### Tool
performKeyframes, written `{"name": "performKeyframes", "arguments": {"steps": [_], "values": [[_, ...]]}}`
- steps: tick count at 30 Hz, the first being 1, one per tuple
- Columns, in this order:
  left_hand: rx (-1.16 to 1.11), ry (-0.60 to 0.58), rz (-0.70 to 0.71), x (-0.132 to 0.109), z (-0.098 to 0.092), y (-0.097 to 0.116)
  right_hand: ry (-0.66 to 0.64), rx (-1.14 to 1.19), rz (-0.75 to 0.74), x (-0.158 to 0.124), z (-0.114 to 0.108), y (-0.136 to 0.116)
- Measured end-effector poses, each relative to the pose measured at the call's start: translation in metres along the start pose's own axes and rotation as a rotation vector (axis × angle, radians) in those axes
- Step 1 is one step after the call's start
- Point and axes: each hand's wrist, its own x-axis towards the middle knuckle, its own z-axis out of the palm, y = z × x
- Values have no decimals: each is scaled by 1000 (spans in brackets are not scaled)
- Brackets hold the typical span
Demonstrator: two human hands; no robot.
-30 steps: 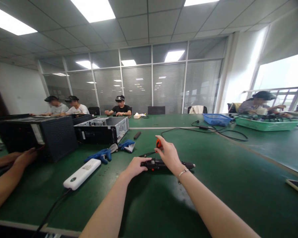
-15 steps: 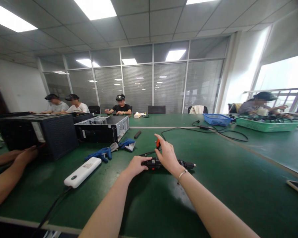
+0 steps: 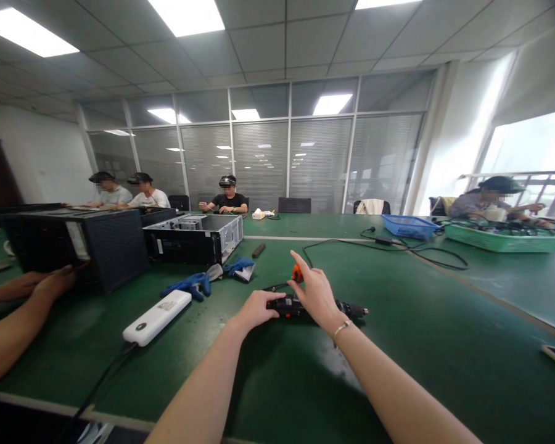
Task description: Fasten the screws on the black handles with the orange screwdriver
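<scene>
A black electric drill [image 3: 287, 306] lies on the green table in front of me, its chuck pointing right. My left hand [image 3: 259, 308] is closed around the drill's rear end, thumb on top. Over the middle of the drill rests my right hand [image 3: 318, 296], its index finger stretched out and its thumb against an orange part [image 3: 297, 273]; the other fingers are mostly hidden and seem to wrap the drill. A short black cord runs beside the orange part.
Left of my arms lie a white power strip [image 3: 158, 317] and blue gloves [image 3: 189, 285]. Behind them stand an open computer case [image 3: 185, 245] and a dark case [image 3: 115, 250], where another person's hands [image 3: 50, 285] work. A blue basket [image 3: 409, 228] and green basket [image 3: 504, 240] sit at right.
My right index finger has straightened and spread from the thumb, showing more of the orange part. My left hand stays on the drill. The view has shifted slightly.
</scene>
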Motion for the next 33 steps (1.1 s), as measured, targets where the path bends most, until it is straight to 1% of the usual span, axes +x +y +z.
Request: {"name": "performKeyframes", "arguments": {"steps": [3,8,11,13,16,20,24,28,30,33], "values": [[-33,-21,24,0,0,-2,16,-69,-24,0,-1,0],[-105,-34,38,1,2,-7,-1,84,7,2,-6,-1],[-161,-20,15,2,3,-8,92,130,7,2,-10,-7],[-234,-15,5,2,4,-6,141,200,8,1,-10,-13],[-329,-22,27,0,4,-3,147,292,-27,-4,-3,-21],[-252,-12,26,-2,2,1,102,279,-102,-11,9,-24],[-159,9,24,-2,1,0,46,265,-92,-14,15,-22],[-57,3,-21,-2,2,-1,-20,249,-95,-12,18,-26],[-18,1,-35,-1,2,-1,-47,195,-88,-8,19,-31],[40,7,-32,0,2,-2,-48,37,-98,-3,18,-38]]}}
